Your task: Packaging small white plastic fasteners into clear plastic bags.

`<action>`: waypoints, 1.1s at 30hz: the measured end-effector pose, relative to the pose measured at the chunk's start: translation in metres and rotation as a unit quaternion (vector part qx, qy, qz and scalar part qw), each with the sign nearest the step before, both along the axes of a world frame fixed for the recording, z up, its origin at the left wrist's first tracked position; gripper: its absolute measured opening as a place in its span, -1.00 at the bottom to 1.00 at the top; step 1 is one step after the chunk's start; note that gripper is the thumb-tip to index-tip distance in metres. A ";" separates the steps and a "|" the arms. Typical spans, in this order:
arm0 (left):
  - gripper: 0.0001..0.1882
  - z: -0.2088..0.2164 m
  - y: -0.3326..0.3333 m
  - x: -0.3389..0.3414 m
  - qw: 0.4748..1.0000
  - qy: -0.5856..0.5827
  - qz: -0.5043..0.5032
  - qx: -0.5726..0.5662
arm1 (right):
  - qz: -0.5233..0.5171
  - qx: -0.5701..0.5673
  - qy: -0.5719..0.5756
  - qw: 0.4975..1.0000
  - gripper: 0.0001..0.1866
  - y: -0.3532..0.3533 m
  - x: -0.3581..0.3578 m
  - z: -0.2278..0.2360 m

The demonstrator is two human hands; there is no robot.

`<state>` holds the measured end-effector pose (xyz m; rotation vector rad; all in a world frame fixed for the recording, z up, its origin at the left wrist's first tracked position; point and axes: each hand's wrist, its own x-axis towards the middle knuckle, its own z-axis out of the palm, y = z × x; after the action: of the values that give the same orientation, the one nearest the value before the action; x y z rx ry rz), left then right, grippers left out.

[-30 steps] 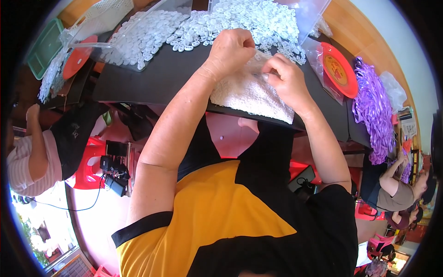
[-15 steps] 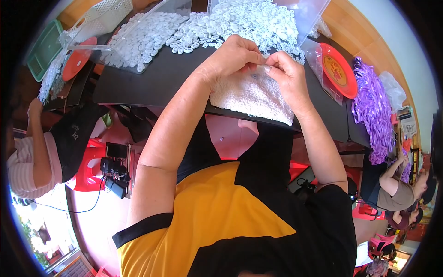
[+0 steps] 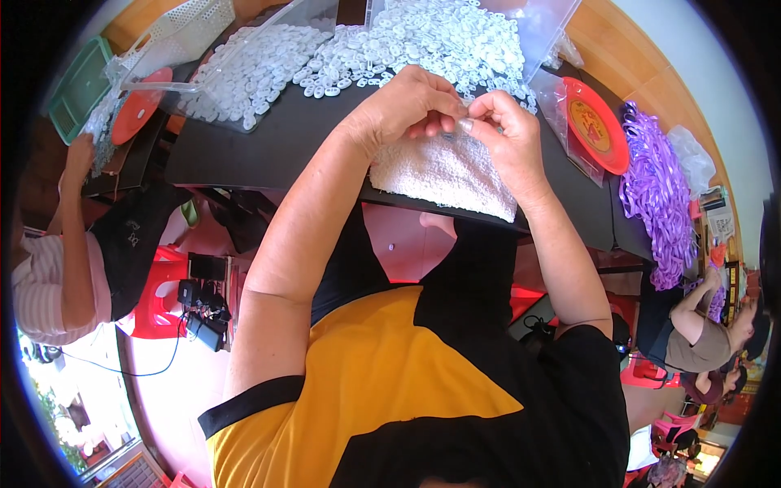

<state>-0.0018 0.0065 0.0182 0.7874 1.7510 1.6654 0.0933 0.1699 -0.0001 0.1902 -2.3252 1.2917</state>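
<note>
Just above the white cloth (image 3: 447, 179), the left hand (image 3: 416, 104) and right hand (image 3: 506, 130) meet, each grip pinched together (can't tell on what, too tiny). Cloth spreads toward 6 o'clock; loose white pieces (image 3: 443, 37) heap at 12, left hand looks nearer.

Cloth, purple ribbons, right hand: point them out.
Cloth (image 3: 447, 172): head view, middle of its surface.
Purple ribbons (image 3: 655, 195): head view, middle of the bundle.
Right hand (image 3: 516, 140): head view, back of the hand.
</note>
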 end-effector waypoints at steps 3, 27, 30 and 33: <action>-0.85 -0.001 -0.001 -0.001 1.000 0.006 -0.008 -0.020 | 0.005 -0.021 0.015 1.000 -0.79 -0.001 -0.001 -0.002; -0.84 -0.002 -0.002 -0.009 0.985 -0.112 0.039 0.128 | 0.033 0.035 0.083 0.995 -0.87 0.000 -0.018 0.024; -0.84 -0.003 -0.001 -0.011 0.982 -0.115 0.042 0.144 | 0.040 0.061 0.135 0.988 -0.91 -0.002 -0.024 0.028; -0.84 -0.004 -0.002 -0.013 0.983 -0.109 0.044 0.144 | 0.052 0.068 0.143 0.986 -0.93 -0.001 -0.028 0.030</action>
<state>-0.0145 0.0042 0.0143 0.6282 1.4323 2.0123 0.0657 0.1690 0.0297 0.5129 -2.1791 1.0729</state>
